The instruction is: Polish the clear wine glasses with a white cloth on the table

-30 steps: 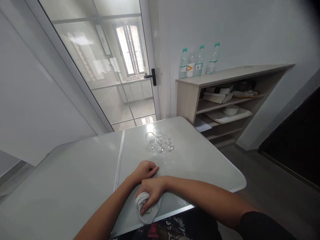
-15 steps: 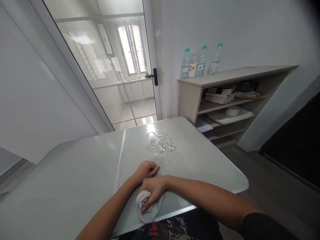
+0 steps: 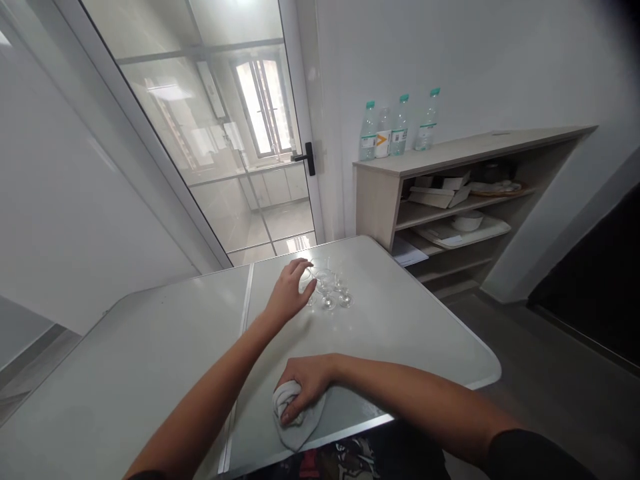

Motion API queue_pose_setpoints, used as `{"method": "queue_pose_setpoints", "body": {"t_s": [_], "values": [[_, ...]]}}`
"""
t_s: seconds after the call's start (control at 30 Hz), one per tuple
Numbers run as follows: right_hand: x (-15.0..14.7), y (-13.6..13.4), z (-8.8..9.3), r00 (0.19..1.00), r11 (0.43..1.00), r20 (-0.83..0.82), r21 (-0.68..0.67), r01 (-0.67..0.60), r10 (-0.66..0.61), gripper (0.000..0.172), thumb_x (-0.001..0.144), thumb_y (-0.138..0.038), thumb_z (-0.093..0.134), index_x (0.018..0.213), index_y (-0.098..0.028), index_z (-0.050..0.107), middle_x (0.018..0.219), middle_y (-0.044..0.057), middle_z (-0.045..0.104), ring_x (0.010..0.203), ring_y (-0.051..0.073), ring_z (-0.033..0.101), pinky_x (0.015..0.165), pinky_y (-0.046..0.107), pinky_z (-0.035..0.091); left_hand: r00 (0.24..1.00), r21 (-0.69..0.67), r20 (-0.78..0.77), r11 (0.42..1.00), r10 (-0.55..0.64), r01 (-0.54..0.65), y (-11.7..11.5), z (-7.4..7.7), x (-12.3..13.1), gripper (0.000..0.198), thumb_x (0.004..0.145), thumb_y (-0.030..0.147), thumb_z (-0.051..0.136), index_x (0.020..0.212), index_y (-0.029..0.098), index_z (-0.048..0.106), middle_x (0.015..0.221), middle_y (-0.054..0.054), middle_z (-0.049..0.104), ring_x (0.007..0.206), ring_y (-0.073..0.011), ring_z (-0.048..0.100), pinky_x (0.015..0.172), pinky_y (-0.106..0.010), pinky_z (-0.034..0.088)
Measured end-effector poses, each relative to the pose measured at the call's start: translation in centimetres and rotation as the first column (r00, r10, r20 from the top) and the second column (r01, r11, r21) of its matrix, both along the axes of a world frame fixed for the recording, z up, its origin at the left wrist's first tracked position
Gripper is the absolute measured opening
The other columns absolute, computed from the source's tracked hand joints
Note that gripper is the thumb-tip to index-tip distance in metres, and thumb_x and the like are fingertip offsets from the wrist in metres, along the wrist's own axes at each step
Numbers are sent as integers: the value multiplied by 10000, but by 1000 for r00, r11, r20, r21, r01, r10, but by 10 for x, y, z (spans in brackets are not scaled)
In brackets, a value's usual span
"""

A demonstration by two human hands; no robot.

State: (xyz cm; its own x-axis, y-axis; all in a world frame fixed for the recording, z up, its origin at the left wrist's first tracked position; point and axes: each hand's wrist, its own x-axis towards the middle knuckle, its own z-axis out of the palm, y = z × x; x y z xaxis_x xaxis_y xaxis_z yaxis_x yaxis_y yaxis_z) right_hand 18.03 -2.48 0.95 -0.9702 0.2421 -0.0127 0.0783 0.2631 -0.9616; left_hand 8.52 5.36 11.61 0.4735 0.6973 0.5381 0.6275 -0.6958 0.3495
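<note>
Several small clear stemmed glasses [image 3: 330, 287] stand together on the far half of a pale grey table [image 3: 410, 327]. My left hand [image 3: 290, 293] is stretched out to the leftmost glass, its fingers curved and apart around the bowl, which it partly hides. My right hand [image 3: 303, 383] rests near the table's front edge, its fingers closed on a crumpled white cloth [image 3: 295, 417].
A seam [image 3: 243, 333] splits the tabletop into two leaves. A wooden shelf unit [image 3: 450, 200] stands at the right with several water bottles [image 3: 397, 127] on top and trays and boxes inside. A glass door [image 3: 220, 133] with a black handle is behind the table.
My left hand has left its place beside the right hand and reached forward to the leftmost glass. The right hand has stayed on the cloth.
</note>
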Motion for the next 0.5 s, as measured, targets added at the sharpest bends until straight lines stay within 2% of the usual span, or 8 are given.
{"method": "queue_pose_setpoints", "body": {"t_s": [0.1,0.23,0.37,0.5], "values": [[1,0,1,1000,1000,24,-9,19,-19,407,734,-477,840,943,-148,723,852,-23,707,785,126,621,735,166,474,988,-93,-156,996,-13,-2,28,13,21,324,914,246,605,1238,227,606,1268,-105,616,1166,-305,602,1010,-464,490],[1,0,4,1000,1000,-7,1,5,-5,390,733,-456,843,936,-148,714,838,-31,701,789,129,629,739,168,476,964,-167,-249,984,-97,56,47,14,41,459,881,240,622,1334,241,547,1273,-107,612,1099,-297,635,947,-436,518],[0,0,4,998,1000,-60,27,-11,13,353,748,-435,833,927,-157,709,829,-44,688,794,124,624,752,165,473,941,-259,-285,960,-180,105,53,17,48,496,868,174,569,1350,281,528,1291,-98,583,893,-229,678,821,-383,550],[-2,1,1,999,999,-31,39,-19,20,364,733,-441,843,927,-163,710,839,-45,694,815,130,633,758,165,469,889,-321,-351,930,-294,181,63,25,51,519,805,126,590,1295,294,564,1316,-81,531,700,-148,638,751,-341,549]]}}
